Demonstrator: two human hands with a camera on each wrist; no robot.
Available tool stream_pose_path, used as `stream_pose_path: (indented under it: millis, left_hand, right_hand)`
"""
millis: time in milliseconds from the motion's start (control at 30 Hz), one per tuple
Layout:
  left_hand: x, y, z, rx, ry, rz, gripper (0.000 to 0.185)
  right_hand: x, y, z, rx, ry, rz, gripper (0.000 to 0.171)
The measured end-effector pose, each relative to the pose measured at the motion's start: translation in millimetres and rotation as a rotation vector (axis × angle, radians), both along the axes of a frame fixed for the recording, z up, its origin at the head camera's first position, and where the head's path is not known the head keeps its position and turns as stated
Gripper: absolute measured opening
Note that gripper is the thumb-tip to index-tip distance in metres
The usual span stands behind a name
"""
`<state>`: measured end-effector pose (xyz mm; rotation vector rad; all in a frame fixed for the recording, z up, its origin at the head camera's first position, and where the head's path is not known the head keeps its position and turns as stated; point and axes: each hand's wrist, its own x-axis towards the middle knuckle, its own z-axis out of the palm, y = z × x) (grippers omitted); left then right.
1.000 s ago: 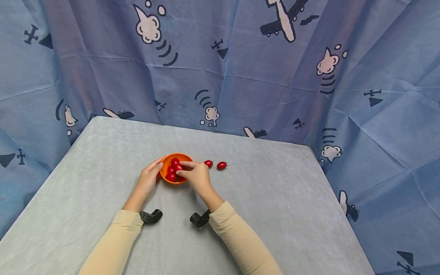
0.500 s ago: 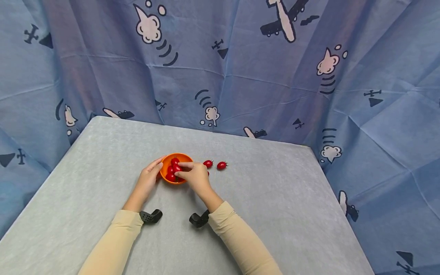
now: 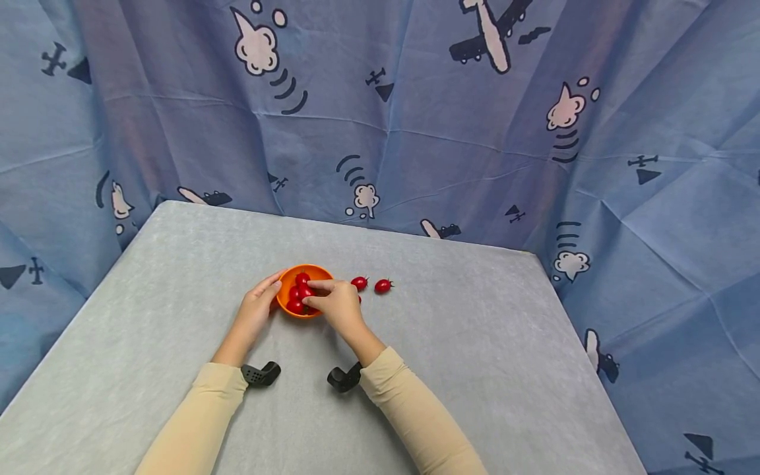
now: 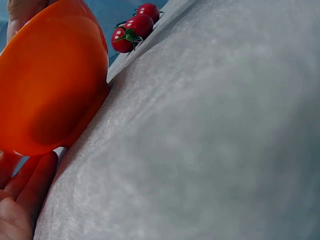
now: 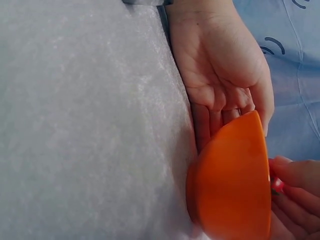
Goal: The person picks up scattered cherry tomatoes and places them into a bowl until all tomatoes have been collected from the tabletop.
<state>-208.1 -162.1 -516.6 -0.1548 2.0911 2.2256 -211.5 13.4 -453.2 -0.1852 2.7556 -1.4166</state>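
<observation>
An orange bowl (image 3: 304, 290), round and glossy, stands upright on the grey worktop (image 3: 178, 277), mouth up, heaped with red cherry tomatoes (image 3: 299, 290). The left hand (image 3: 258, 305) cups its left wall, fingers straight; right hand (image 3: 337, 302) fingers pinch one tomato over the bowl.

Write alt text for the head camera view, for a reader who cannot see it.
A person's right hand pinches a cherry tomato over a small orange bowl of tomatoes, while the left hand rests against the bowl's side. Two more tomatoes lie on the grey table, before a blue airplane-print curtain.
</observation>
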Motion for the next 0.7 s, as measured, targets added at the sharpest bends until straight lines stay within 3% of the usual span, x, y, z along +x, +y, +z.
stream_pose_path:
  millis: [367,700]
  left_hand:
    - [0.3,1,1.2,0.028,0.006,-0.007,0.047]
    - [-0.1,1,0.8,0.041,0.001,0.000,0.046]
  right_hand:
    - [-4.1,19,3.7,-0.201,-0.030,-0.031,0.032]
    - [-11.8,47,2.2,-0.263,0.012,-0.125,0.031]
